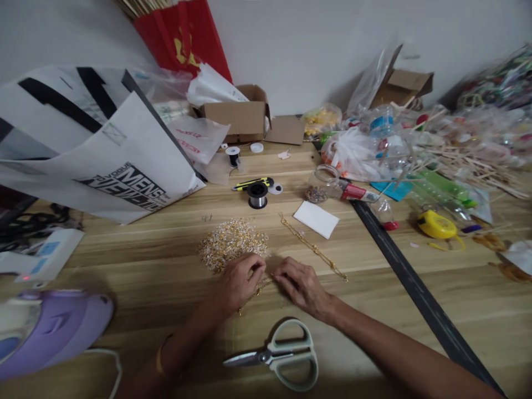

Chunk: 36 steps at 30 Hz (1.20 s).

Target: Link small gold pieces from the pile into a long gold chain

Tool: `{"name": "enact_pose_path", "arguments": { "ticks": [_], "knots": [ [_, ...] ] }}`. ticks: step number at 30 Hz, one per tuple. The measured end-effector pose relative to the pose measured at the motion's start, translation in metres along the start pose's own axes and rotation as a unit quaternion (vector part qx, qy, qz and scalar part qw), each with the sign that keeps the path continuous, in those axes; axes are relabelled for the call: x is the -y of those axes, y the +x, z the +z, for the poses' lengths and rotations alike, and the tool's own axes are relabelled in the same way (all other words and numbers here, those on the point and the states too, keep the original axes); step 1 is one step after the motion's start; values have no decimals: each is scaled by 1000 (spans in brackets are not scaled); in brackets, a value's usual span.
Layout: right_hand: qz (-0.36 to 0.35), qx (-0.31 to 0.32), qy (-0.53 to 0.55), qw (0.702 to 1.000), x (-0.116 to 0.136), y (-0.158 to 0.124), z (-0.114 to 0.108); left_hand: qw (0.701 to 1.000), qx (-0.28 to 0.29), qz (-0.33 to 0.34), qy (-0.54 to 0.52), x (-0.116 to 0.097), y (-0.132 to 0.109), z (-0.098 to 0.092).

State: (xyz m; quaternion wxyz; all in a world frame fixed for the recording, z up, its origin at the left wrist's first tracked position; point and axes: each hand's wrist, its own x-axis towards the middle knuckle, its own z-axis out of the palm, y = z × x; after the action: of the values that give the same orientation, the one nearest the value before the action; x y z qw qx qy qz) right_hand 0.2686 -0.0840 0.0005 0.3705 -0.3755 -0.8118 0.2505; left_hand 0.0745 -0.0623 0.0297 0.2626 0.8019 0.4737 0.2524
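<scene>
My left hand [241, 281] rests on the wooden table [166, 260] with its fingers pinched on a small gold beaded piece [261, 287] that trails toward me. My right hand [300, 285] lies just beside it, fingers curled and pinched on the same piece. Right behind my left hand sits a pile of small gold and clear beads [233, 243]. A finished gold beaded chain [312, 247] stretches from behind my right hand toward the back. Grey-handled scissors [279, 356] lie between my forearms.
A spool of wire [257, 195], a yellow utility knife [251, 183], a white card [316, 219] and a jar of beads [322, 186] lie further back. A large printed bag [103, 149] fills the left. A purple appliance [50, 327] sits near left. Craft clutter covers the right.
</scene>
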Motion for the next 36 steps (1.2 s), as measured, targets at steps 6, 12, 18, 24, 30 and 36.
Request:
{"name": "enact_pose_path", "arguments": {
  "ticks": [6, 12, 18, 24, 30, 36],
  "knots": [
    [-8, -9, 15, 1000, -1, 0, 1, 983, 29, 58, 172, 10, 14, -13],
    [-2, -6, 12, 1000, -1, 0, 0, 968, 42, 66, 237, 18, 26, -7],
    [7, -7, 13, 1000, -2, 1, 0, 974, -9, 59, 218, 36, 30, -5],
    [21, -5, 28, 999, -3, 0, 2, 975, -25, 50, 213, 40, 31, -9],
    [31, -14, 42, 999, -4, 1, 1, 981, -70, 40, 175, 45, 31, -7],
    [32, -16, 43, 998, -4, 2, 1, 985, -92, 65, 133, 39, 36, -4]
  ]
}}
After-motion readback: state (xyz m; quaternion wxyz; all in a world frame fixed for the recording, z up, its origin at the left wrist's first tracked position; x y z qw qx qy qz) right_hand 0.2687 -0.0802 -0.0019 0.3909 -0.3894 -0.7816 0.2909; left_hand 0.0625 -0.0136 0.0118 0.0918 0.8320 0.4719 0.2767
